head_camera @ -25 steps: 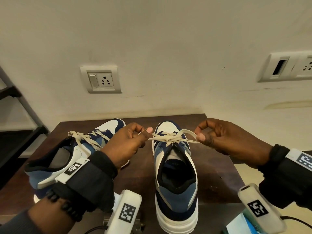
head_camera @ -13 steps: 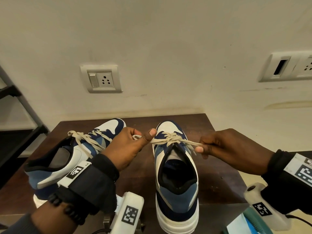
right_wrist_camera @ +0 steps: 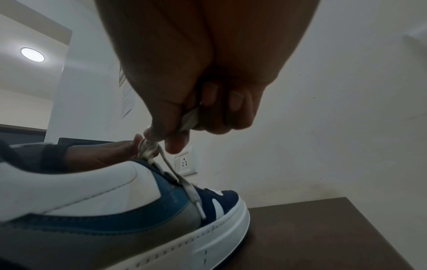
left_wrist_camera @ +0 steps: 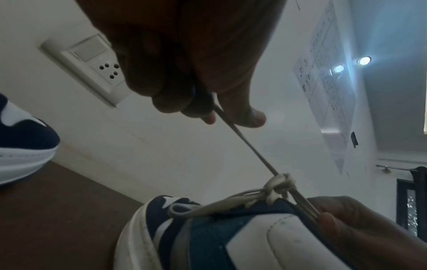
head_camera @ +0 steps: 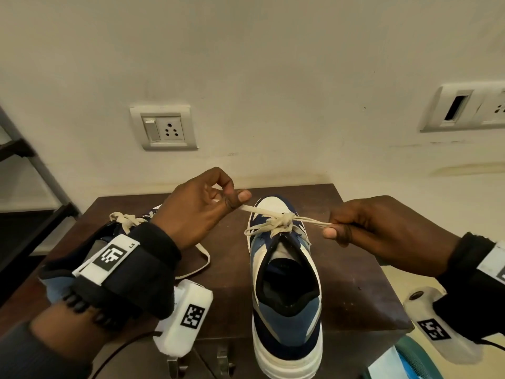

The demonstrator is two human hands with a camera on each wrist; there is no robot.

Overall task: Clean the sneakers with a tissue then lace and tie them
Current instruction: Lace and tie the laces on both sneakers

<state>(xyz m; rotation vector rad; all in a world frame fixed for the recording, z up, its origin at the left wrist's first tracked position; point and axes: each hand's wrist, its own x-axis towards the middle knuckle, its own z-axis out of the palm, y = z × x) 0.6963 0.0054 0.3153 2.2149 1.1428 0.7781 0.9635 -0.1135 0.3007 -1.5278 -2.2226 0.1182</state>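
Note:
A blue, navy and white sneaker (head_camera: 287, 302) stands heel toward me on the dark wooden table (head_camera: 355, 283). Its cream lace is drawn into a knot (head_camera: 285, 221) over the tongue. My left hand (head_camera: 232, 203) pinches one lace strand up and to the left of the knot, seen taut in the left wrist view as the lace (left_wrist_camera: 247, 142). My right hand (head_camera: 334, 232) pinches the strands pulled to the right, with the lace (right_wrist_camera: 189, 118) showing between thumb and fingers. The second sneaker (head_camera: 60, 285) lies to the left, mostly hidden behind my left wrist, its lace (head_camera: 125, 218) tied.
A wall with a switch socket (head_camera: 164, 131) stands right behind the table, and another socket plate (head_camera: 464, 106) is at the right. A dark shelf frame (head_camera: 32, 170) stands at the left. Something blue and teal (head_camera: 404, 362) sits low at the right, off the table.
Both hands have pulled apart, the left rising up and left, the right moving right. The bow has drawn down into a tight knot.

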